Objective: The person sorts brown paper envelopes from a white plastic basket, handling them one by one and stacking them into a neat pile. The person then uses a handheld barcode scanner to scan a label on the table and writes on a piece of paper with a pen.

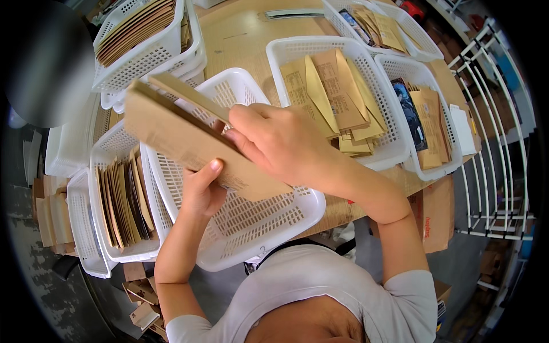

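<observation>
A small stack of kraft-paper envelopes (180,137) is held tilted above a white perforated plastic basket (296,214). My left hand (201,188) grips the stack from below, its thumb on the printed front face. With thumb and bent fingers, my right hand (274,141) pinches the rear part of the stack, where one envelope (188,96) stands apart from the others. The fingertips behind the stack are partly hidden. No contents show in the visible part of the basket beneath my hands.
To the right, a basket (274,60) holds several kraft envelopes (339,85); a smaller basket (433,173) holds envelopes and a dark illustrated packet (407,111). Upright envelopes (124,201) fill a left basket (128,255). More baskets stand at the back of the wooden table (231,38). A white rack (493,128) stands right.
</observation>
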Motion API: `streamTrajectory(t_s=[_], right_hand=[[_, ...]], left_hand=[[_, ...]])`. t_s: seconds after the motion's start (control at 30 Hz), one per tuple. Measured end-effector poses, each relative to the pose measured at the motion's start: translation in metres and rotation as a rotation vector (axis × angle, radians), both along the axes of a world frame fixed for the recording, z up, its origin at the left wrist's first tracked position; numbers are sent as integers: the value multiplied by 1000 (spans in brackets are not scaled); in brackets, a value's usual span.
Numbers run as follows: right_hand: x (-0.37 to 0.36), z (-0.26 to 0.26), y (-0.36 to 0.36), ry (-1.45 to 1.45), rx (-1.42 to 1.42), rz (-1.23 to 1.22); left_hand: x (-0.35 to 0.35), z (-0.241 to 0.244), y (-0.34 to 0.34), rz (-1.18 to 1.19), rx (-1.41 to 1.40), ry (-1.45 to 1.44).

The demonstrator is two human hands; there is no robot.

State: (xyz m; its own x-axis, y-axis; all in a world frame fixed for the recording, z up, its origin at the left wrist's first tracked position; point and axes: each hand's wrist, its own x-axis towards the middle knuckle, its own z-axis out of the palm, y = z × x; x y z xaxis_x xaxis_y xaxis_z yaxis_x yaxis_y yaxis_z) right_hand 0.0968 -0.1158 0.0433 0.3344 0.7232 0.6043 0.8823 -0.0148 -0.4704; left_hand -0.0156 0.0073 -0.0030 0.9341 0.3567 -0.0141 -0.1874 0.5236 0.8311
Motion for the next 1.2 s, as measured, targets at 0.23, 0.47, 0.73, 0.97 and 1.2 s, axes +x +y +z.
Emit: streamTrajectory(t_s=[0.23,0.47,0.73,0.97,1.2], right_hand=[[4,-14,9,566,80,312],[94,-54,-35,-125,-538,-645],[125,-90,-38,250,-544,-561],[85,-47,-35,269,-25,-367],[0,-1,-21,480,9,41]], left_hand=[[-11,-10,9,47,149,25],[-7,-7,20,-79,-121,-108],[-6,-13,22,-159,-146,-179],[-4,-6,17,-104,-121,-108],[-4,-8,19,-143,-153,-111]])
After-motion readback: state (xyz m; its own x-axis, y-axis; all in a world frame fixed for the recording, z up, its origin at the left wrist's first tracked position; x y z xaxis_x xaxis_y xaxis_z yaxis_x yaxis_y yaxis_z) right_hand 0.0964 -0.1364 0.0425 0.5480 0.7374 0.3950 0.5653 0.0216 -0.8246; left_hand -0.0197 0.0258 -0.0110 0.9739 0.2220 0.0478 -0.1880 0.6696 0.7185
